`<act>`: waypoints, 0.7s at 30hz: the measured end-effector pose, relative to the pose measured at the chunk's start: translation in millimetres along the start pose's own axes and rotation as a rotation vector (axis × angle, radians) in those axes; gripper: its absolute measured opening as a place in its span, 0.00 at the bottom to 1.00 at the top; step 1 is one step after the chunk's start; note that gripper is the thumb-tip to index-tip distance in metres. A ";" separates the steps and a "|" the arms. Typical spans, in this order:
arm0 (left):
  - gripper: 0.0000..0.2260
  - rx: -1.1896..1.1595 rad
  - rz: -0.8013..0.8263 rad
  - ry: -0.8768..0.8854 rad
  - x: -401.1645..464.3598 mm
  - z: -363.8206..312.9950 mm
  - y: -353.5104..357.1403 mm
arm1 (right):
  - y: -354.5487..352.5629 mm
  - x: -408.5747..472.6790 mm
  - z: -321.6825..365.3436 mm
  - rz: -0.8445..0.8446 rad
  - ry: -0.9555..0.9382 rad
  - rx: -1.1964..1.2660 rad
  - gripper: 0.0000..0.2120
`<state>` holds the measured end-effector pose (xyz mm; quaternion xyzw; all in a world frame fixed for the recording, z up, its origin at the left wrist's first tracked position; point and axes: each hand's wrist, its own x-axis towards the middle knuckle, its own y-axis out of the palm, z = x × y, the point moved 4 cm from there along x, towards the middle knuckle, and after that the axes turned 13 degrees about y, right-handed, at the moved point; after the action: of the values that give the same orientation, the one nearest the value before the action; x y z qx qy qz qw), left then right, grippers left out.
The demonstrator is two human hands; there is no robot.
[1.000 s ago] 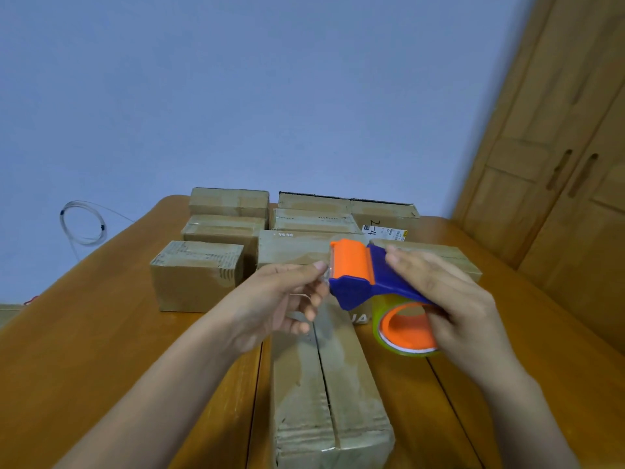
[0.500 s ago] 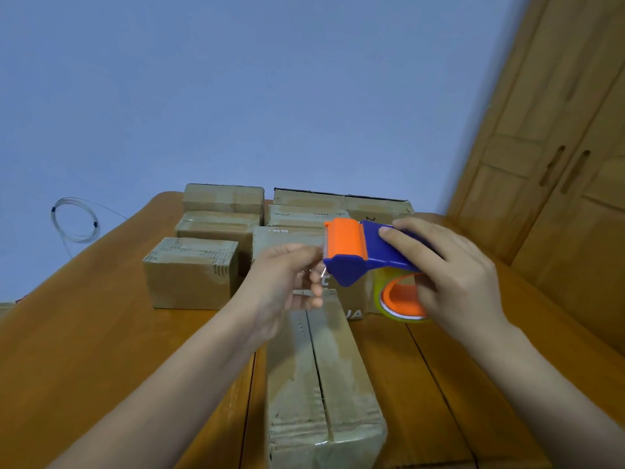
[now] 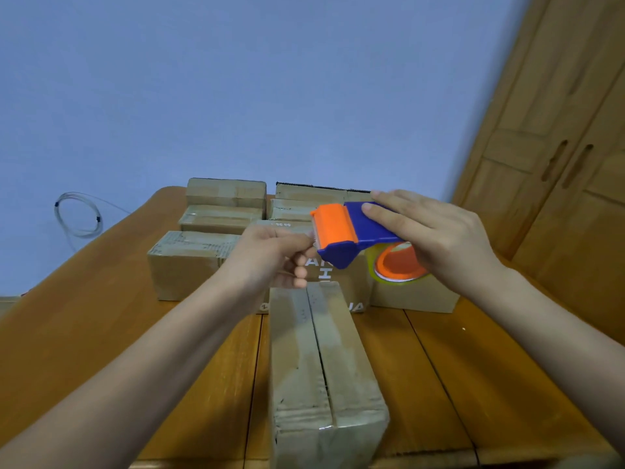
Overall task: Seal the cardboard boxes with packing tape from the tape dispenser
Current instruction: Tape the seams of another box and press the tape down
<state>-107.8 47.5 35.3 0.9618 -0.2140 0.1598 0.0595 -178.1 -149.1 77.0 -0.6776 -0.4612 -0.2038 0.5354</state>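
— What is held, and where?

— The tape dispenser (image 3: 351, 236) is gripped from above by the right hand (image 3: 436, 238), fingers curled over its blue body, in the air above the far end of the long box (image 3: 321, 363). The tape end at the orange head is pinched by the left hand (image 3: 270, 255); that grip is closed tight, though the tape itself is too clear to be made out.

— What is changed from a second ago?

— The dispenser has been lifted and carried further from the long box, and the left hand has been brought close against the head. No tape is laid on the open seam yet.

— And the other boxes?

— The stack (image 3: 223, 211) is kept beyond the long box on the surface (image 3: 84, 333), unmoved.
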 end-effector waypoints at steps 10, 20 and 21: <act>0.12 0.138 0.024 -0.015 3.4 16.6 -35.7 | 23.5 -20.3 -21.8 0.099 0.001 0.004 0.17; 0.13 0.107 0.012 -0.059 -9.0 46.9 -83.1 | 28.4 -57.2 -61.7 0.112 0.065 -0.085 0.20; 0.14 0.112 0.014 -0.056 -9.1 48.2 -83.0 | 30.5 -59.5 -63.2 0.120 0.060 -0.081 0.22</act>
<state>-66.2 117.1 -16.9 0.9663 -0.2129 0.1449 -0.0013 -167.9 -231.1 36.5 -0.7188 -0.3948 -0.2100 0.5323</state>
